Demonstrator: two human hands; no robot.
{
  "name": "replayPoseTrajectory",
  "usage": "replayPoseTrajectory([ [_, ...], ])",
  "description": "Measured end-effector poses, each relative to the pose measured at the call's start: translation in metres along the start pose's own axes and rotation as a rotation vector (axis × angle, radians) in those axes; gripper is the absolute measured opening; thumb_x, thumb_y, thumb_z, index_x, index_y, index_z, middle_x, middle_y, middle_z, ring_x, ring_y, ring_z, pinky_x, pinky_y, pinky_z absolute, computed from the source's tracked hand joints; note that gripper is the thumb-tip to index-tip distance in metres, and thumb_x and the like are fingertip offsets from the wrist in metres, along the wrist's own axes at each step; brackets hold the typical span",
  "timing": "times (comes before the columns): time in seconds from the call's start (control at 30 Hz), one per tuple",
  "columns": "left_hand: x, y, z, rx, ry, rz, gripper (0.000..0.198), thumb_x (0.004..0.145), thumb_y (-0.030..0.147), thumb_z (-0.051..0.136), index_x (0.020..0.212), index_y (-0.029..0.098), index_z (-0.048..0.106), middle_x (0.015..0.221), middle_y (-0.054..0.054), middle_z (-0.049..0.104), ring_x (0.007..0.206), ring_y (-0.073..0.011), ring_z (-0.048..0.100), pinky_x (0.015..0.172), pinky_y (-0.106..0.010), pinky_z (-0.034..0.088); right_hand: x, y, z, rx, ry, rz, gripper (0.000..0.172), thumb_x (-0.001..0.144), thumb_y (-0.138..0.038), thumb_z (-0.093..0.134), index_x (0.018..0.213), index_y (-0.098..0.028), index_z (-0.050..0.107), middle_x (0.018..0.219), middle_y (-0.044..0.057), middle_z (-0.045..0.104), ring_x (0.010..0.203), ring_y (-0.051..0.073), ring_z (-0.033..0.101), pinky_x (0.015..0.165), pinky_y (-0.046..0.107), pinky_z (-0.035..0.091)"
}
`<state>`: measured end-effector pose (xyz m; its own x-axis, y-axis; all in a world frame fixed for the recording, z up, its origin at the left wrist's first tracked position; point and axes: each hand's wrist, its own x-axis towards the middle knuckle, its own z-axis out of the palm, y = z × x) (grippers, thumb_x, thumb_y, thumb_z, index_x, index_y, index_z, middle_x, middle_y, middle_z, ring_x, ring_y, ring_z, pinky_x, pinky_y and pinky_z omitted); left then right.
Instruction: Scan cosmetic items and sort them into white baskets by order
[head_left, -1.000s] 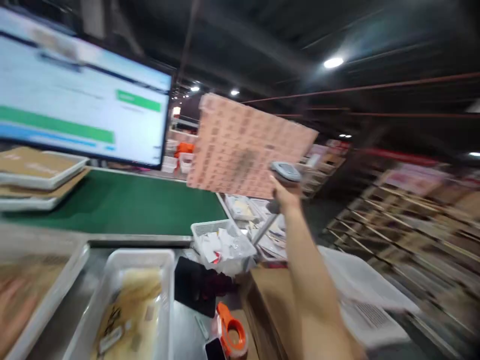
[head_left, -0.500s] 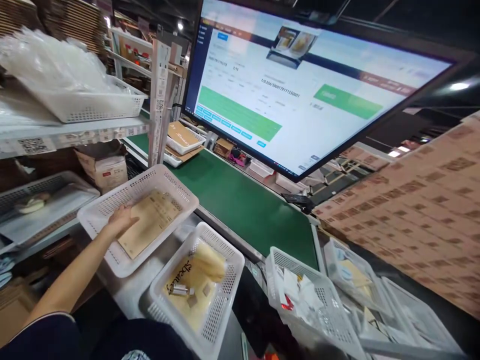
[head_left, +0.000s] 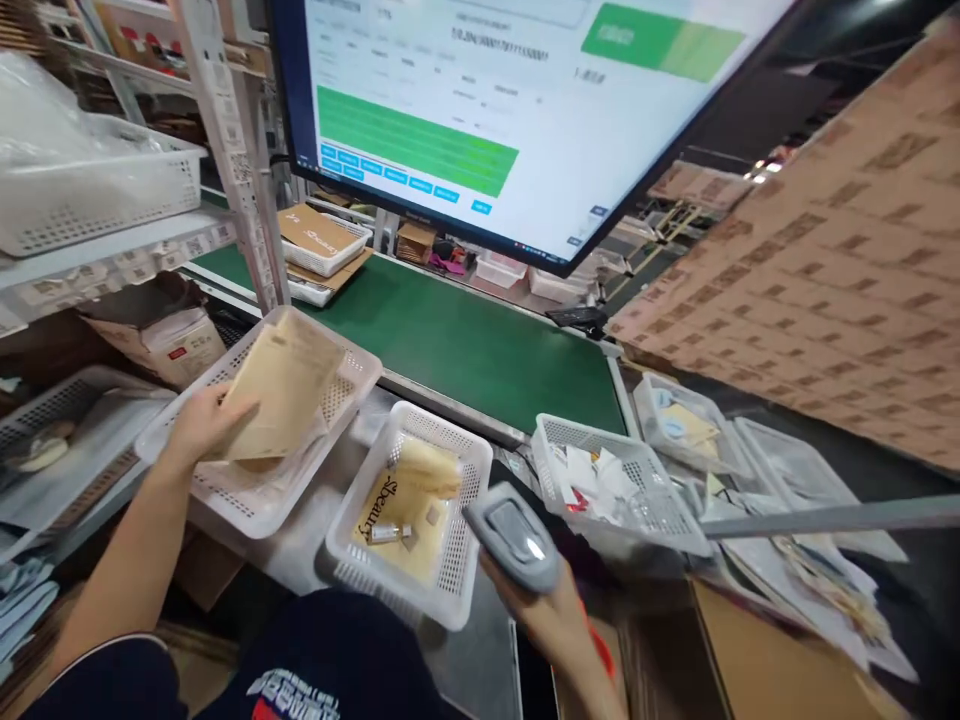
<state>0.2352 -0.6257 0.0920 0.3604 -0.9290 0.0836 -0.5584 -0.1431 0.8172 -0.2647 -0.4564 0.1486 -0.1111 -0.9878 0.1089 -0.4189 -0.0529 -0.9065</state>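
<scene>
My left hand is closed on a tan kraft envelope, tilted up over the white perforated basket at the left. In my right hand is a grey barcode scanner, its head towards the middle basket. That second white basket holds a yellowish bag with "beauty" lettering. On the bag lie a small bottle with a white label and small brownish squares.
A large monitor hangs over a green conveyor belt. A basket of white packets stands right of centre, with more trays beyond it. Shelving with a basket of plastic bags lines the left side.
My left hand has lifted the envelope from lying flat in the left basket. My right hand has come into view with the scanner. The camera has tilted downward.
</scene>
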Motion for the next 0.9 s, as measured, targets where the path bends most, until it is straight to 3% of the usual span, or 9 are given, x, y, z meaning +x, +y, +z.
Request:
replayPoseTrajectory([
  [0.13, -0.012, 0.038, 0.011, -0.432, 0.27, -0.048, 0.067, 0.05, 0.063, 0.093, 0.094, 0.015, 0.077, 0.099, -0.013, 0.082, 0.081, -0.0243, 0.067, 0.068, -0.034, 0.059, 0.007, -0.006, 0.049, -0.034, -0.173, -0.201, 0.029, 0.093, -0.042, 0.086, 0.112, -0.023, 0.076, 0.109, 0.008, 0.08, 0.096, 0.026, 0.077, 0.086, 0.036, 0.066],
  [0.2, -0.021, 0.062, 0.028, -0.593, 0.269, -0.037, 0.073, 0.049, 0.059, 0.098, 0.102, 0.013, 0.079, 0.107, -0.015, 0.084, 0.084, -0.0236, 0.07, 0.073, -0.035, 0.062, 0.008, -0.009, 0.063, -0.124, -0.195, -0.256, 0.022, 0.093, -0.035, 0.082, 0.109, -0.023, 0.074, 0.107, 0.008, 0.077, 0.096, 0.026, 0.074, 0.085, 0.035, 0.063],
  [0.3, -0.037, 0.092, 0.064, -0.747, 0.164, -0.051, 0.077, 0.047, 0.053, 0.102, 0.108, 0.012, 0.08, 0.113, -0.015, 0.085, 0.088, -0.0235, 0.073, 0.078, -0.034, 0.064, 0.004, -0.001, 0.07, -0.166, -0.163, -0.235, 0.027, 0.09, -0.031, 0.081, 0.114, -0.024, 0.073, 0.11, 0.009, 0.077, 0.1, 0.028, 0.075, 0.087, 0.037, 0.063],
  [0.4, -0.056, 0.106, 0.104, -0.809, 0.058, -0.094, 0.078, 0.046, 0.051, 0.104, 0.11, 0.012, 0.081, 0.114, -0.015, 0.085, 0.09, -0.0242, 0.075, 0.079, -0.033, 0.065, -0.01, 0.019, 0.062, -0.067, -0.081, -0.154, 0.037, 0.089, -0.037, 0.085, 0.122, -0.024, 0.074, 0.114, 0.009, 0.079, 0.104, 0.03, 0.078, 0.094, 0.041, 0.065],
  [0.53, -0.086, 0.103, 0.16, -0.788, -0.22, -0.121, 0.073, 0.056, 0.059, 0.101, 0.111, 0.015, 0.08, 0.112, -0.016, 0.085, 0.092, -0.0292, 0.079, 0.077, -0.037, 0.066, -0.03, 0.036, 0.045, 0.112, 0.057, -0.033, 0.04, 0.089, -0.045, 0.09, 0.121, -0.025, 0.076, 0.111, 0.007, 0.082, 0.099, 0.028, 0.081, 0.092, 0.041, 0.067],
  [0.67, -0.118, 0.09, 0.207, -0.683, -0.534, -0.062, 0.066, 0.066, 0.064, 0.095, 0.108, 0.015, 0.083, 0.107, -0.017, 0.086, 0.093, -0.0325, 0.079, 0.077, -0.039, 0.063, -0.02, 0.021, 0.036, 0.018, 0.147, -0.074, 0.032, 0.089, -0.042, 0.089, 0.113, -0.023, 0.077, 0.108, 0.007, 0.079, 0.098, 0.027, 0.078, 0.09, 0.039, 0.065],
  [0.8, -0.136, 0.08, 0.226, -0.575, -0.591, -0.019, 0.056, 0.064, 0.063, 0.095, 0.095, 0.017, 0.086, 0.098, -0.014, 0.086, 0.089, -0.0327, 0.076, 0.078, -0.039, 0.059, 0.003, 0.002, 0.032, -0.02, 0.127, -0.015, 0.043, 0.086, -0.041, 0.088, 0.124, -0.021, 0.079, 0.117, 0.01, 0.083, 0.107, 0.031, 0.08, 0.1, 0.045, 0.065],
  [0.9, -0.133, 0.077, 0.229, -0.589, -0.588, -0.049, 0.051, 0.059, 0.061, 0.096, 0.084, 0.018, 0.084, 0.086, -0.011, 0.083, 0.08, -0.0276, 0.072, 0.073, -0.035, 0.056, 0.005, 0.009, 0.03, 0.091, 0.116, 0.039, 0.05, 0.085, -0.044, 0.092, 0.129, -0.022, 0.081, 0.124, 0.012, 0.086, 0.114, 0.034, 0.083, 0.107, 0.05, 0.066],
])
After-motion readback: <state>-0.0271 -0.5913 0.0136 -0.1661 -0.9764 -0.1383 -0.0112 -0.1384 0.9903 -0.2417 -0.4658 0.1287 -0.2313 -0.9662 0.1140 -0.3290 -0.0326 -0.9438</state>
